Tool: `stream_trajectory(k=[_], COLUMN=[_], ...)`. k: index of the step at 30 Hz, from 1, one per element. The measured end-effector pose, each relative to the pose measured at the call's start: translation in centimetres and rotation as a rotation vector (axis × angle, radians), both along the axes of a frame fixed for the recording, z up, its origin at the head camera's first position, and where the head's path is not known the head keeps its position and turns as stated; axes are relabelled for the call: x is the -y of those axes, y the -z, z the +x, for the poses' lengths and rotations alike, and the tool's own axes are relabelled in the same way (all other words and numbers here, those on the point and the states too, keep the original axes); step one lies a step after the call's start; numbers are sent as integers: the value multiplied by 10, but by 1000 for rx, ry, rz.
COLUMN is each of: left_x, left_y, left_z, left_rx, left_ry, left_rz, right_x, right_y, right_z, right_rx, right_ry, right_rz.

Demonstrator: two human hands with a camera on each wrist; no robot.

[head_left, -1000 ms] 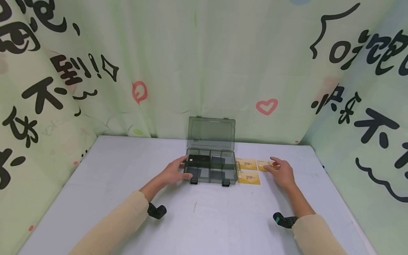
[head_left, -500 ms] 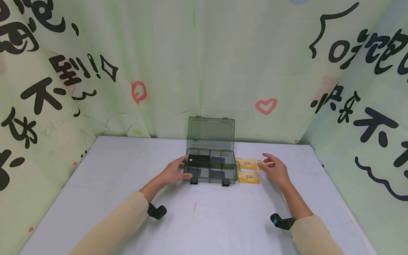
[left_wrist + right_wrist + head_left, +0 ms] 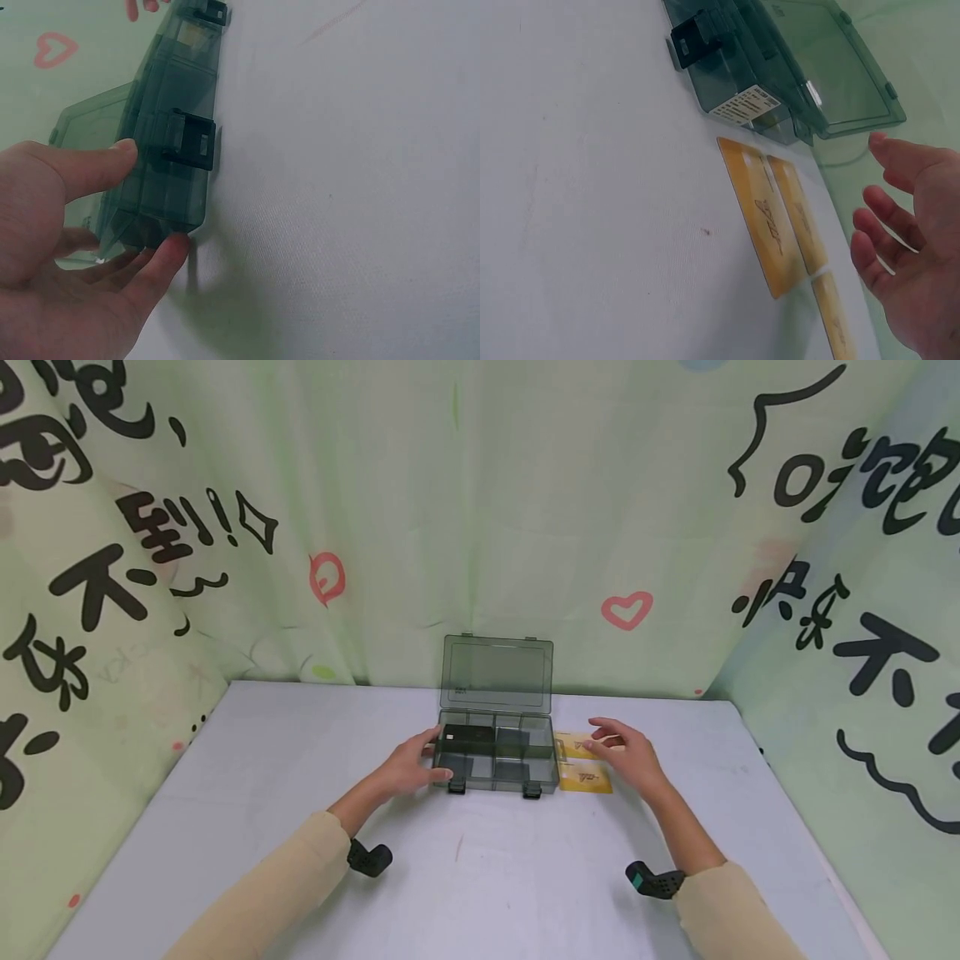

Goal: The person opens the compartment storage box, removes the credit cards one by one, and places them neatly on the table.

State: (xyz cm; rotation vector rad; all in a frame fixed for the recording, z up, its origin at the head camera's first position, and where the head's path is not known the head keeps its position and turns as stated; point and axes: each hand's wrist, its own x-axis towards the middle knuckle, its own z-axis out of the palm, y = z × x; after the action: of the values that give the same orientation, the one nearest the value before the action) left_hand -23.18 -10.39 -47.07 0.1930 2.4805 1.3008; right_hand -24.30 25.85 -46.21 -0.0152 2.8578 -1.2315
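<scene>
A translucent grey-green compartment box [image 3: 510,772] stands near the table's back with its lid [image 3: 497,672] raised. My left hand [image 3: 405,766] grips its left end, thumb at the front wall and fingers along the side, as the left wrist view shows. A black flat object [image 3: 471,737] lies in a rear left compartment. Right of the box, yellow cards lie flat: a front card [image 3: 587,778] and a rear card [image 3: 572,743]. A third yellow card [image 3: 832,315] shows in the right wrist view. Over the rear cards hovers my right hand [image 3: 630,758], fingers loosely bent, holding nothing.
The white table [image 3: 480,877] runs back to a printed curtain [image 3: 390,527], which also hangs at both sides. Two dark latches, one a front latch [image 3: 532,790], jut from the box's front. A wrist camera [image 3: 656,881] sits below my right hand.
My right hand has moved left from the rightmost card towards the box and now covers that card in the head view. My left hand and the box stay in place.
</scene>
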Motion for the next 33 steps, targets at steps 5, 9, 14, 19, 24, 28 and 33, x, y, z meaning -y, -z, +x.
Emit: stream_trajectory(k=[5,9,14,19,24,28,33], left_x=[0,0,0,-1,-1,0,2], left_y=[0,-1,1,1,0,1,2], left_z=[0,0,-1,-1,0,-1,-2], left_rx=[-4,2,6,4,3,0,5], left_ry=[3,-2,-5,-1,-1,6,14], left_rz=[-7,-10,-17,-9,2,6,4], right_x=[8,13,17,20,25,31,38], right_y=[-3,-4,-6,-6,-6,-8,-8], right_z=[0,0,0,0,-3,-5,-8], right_rx=[-34,-33,-49,-60,-54,-42,-38], right_ry=[-38,-72,-118,-144,-163,-180,-204], right_rz=[-11,-27,-46,-60,-73,-86,-102])
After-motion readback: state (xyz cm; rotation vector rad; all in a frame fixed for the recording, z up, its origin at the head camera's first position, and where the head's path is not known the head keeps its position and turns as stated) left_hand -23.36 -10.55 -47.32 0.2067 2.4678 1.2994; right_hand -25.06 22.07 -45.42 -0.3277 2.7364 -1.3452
